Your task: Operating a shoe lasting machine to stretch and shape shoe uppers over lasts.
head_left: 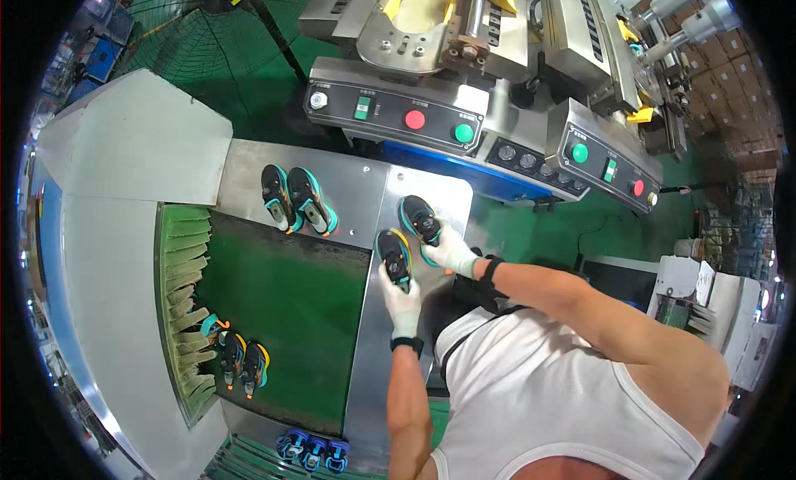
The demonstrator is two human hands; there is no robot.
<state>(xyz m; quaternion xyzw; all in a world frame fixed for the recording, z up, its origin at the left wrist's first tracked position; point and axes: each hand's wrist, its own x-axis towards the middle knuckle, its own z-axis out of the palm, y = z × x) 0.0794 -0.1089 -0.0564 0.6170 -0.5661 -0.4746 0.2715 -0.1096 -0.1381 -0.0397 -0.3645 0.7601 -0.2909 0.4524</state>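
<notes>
My left hand (401, 304), in a white glove, grips the heel end of a black sneaker (394, 252) with a teal and yellow sole. Just beyond it, a matching black sneaker (419, 218) is in my right hand (452, 250), gloved too, with the fingers around its heel end. Both shoes are over the metal ledge, side by side with toes pointing away from me. Whether they rest on the metal or hang just above it, I cannot tell. Farther left on the ledge (352, 181) stands another pair of black and teal sneakers (300, 201).
Ahead is a steel machine with a button panel (398, 115); a second panel (604, 157) stands right. At left, a white housing (108, 256) has a green strip curtain (184, 314), with more sneakers (243, 364) on the green belt (286, 298). Blue shoes (313, 453) lie below.
</notes>
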